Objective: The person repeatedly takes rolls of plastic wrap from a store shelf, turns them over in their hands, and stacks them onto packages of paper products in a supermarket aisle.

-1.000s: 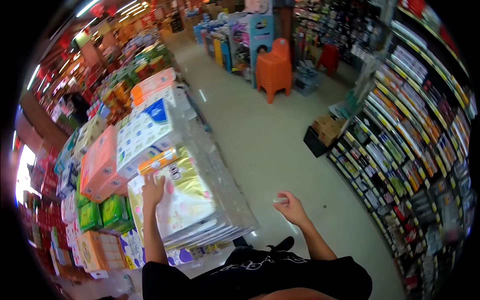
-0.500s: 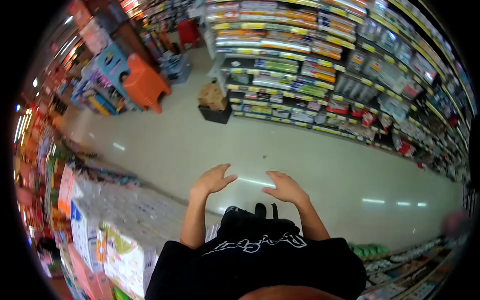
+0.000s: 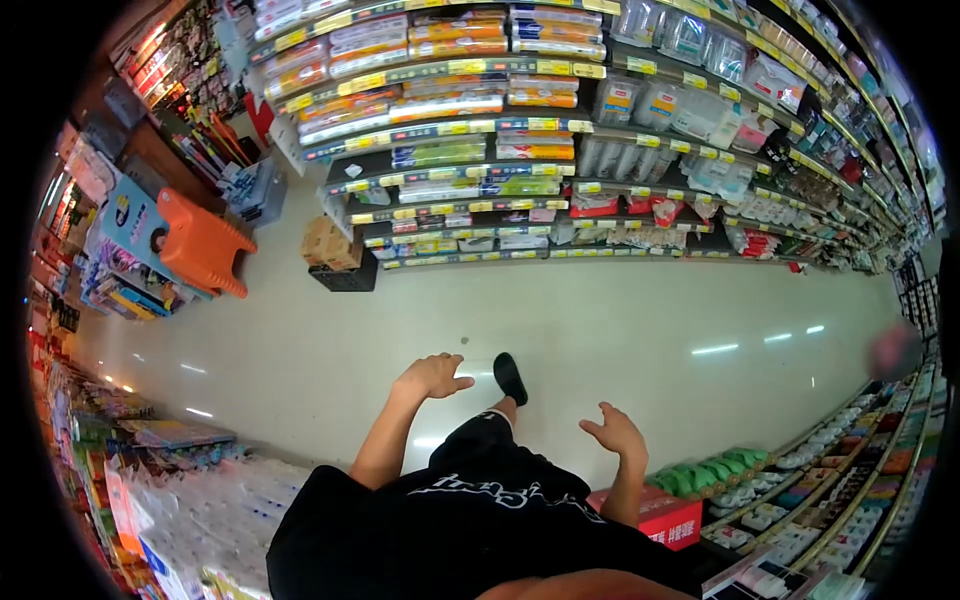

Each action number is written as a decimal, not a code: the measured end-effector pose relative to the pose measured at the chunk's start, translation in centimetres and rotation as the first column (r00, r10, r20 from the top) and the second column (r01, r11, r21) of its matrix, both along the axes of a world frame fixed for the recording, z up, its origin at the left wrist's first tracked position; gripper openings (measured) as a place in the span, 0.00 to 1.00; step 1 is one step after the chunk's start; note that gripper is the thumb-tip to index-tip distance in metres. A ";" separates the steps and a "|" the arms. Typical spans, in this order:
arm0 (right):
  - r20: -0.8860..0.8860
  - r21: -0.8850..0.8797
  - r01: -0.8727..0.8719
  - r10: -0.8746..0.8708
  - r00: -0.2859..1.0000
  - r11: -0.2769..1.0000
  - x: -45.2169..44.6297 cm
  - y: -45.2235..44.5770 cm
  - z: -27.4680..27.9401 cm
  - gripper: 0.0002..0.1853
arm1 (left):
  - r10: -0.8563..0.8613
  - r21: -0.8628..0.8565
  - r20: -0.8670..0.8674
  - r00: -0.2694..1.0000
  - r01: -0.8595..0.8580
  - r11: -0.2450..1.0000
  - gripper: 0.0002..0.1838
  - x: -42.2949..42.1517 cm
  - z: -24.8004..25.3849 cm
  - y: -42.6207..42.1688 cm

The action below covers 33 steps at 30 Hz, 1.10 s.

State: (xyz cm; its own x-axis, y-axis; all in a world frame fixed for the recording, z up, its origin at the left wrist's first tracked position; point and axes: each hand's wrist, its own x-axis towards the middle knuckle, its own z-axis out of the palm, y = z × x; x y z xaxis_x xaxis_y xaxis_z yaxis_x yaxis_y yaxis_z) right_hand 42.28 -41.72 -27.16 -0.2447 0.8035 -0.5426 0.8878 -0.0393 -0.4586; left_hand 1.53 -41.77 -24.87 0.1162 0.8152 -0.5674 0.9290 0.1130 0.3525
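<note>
Over the floor, left of a dark shoe (image 3: 509, 379), my left hand (image 3: 432, 377) hangs in the air, thumb apart from the fingers and nothing in it. On the other side of the shoe my right hand (image 3: 617, 432) is raised with thumb and fingers apart, and it holds nothing that shows. The nearest thing to my right forearm is a red box (image 3: 672, 520) with white print, low at the right. Neither hand touches any goods.
Shelves (image 3: 450, 125) of packaged rolls and bags span the far side of the aisle. Cardboard (image 3: 330, 243) sits on a black crate beside orange stools (image 3: 200, 245). Wrapped packs (image 3: 215, 515) are stacked at lower left; green packages (image 3: 712, 472) lie at lower right.
My left hand has left the wrapped packs and the orange roll there. The small item that was in my right hand no longer shows. The view has turned right, toward the shelves.
</note>
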 end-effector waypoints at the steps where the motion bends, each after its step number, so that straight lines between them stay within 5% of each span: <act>1: 0.009 0.010 -0.011 0.011 1.000 1.000 -0.3 1.8 0.4 0.44 | -0.005 -0.011 0.013 1.000 0.005 1.000 0.36 0.1 -0.4 1.8; 5: -0.031 0.124 -0.114 0.119 0.992 0.986 -3.8 11.4 2.5 0.41 | 0.010 0.010 -0.041 0.999 -0.010 1.000 0.37 0.2 0.7 10.3; 9: 0.003 0.189 -0.282 0.287 0.958 0.940 -7.5 21.3 7.9 0.40 | 0.131 0.226 0.067 0.989 -0.143 0.964 0.36 -0.4 0.0 18.0; 15: 0.010 0.383 -0.188 0.200 0.980 0.904 -10.3 32.0 11.2 0.41 | -0.004 0.114 0.004 1.000 0.003 0.993 0.35 0.7 -0.2 28.8; 21: -0.107 0.101 -0.278 0.288 0.952 0.955 -11.5 36.6 9.2 0.45 | -0.009 0.191 0.241 0.971 -0.038 0.981 0.40 2.0 0.9 35.1; 24: -0.006 0.027 -0.348 0.348 0.938 0.937 -11.1 40.2 7.2 0.48 | 0.064 0.304 0.208 0.976 -0.127 0.944 0.42 2.1 -0.7 37.8; 27: 0.009 0.033 -0.289 0.289 0.957 0.957 -11.9 45.3 7.7 0.50 | 0.165 0.400 0.391 0.906 -0.328 0.856 0.43 1.9 -4.1 41.0; 30: -0.032 0.222 -0.264 0.278 0.960 0.939 -13.0 51.2 6.5 0.51 | 0.286 0.237 0.404 0.869 -0.401 0.885 0.42 1.3 -3.2 44.8; 33: -0.185 0.360 -0.151 0.229 0.956 0.921 -15.7 56.9 7.1 0.49 | 0.178 0.446 0.604 0.777 -0.515 0.732 0.40 1.8 -0.7 49.5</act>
State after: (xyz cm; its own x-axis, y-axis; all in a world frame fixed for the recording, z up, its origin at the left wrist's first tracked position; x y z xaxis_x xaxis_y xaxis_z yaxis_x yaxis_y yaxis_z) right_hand 26.53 15.17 -20.07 -0.4925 0.8552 -0.1618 0.7382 0.3120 -0.5981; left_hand 3.37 7.70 -25.60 -0.1238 0.9905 0.0596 0.5354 0.0161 0.8444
